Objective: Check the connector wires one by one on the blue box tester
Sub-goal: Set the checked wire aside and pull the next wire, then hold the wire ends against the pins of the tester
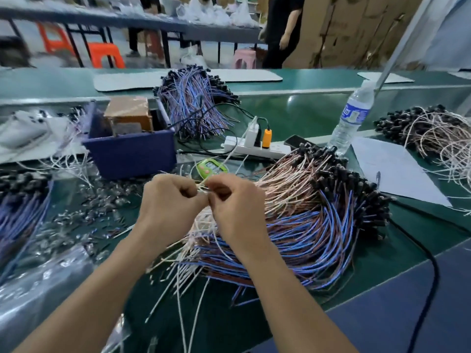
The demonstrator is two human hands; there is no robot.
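Single head-worn view, looking forward and down, close over the green worktable (293, 115), room behind

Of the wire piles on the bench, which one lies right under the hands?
The big pink-over-blue pile at centre right: the left hand and right hand pinch pale wires just above it. The others sit farther off.

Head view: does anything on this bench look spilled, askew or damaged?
Small loose bits lie strewn over the green mat beside the left hand, like a spill. A water bottle stands upright close to the power strip. That hand and the right hand pinch pale wires; nothing looks damaged.
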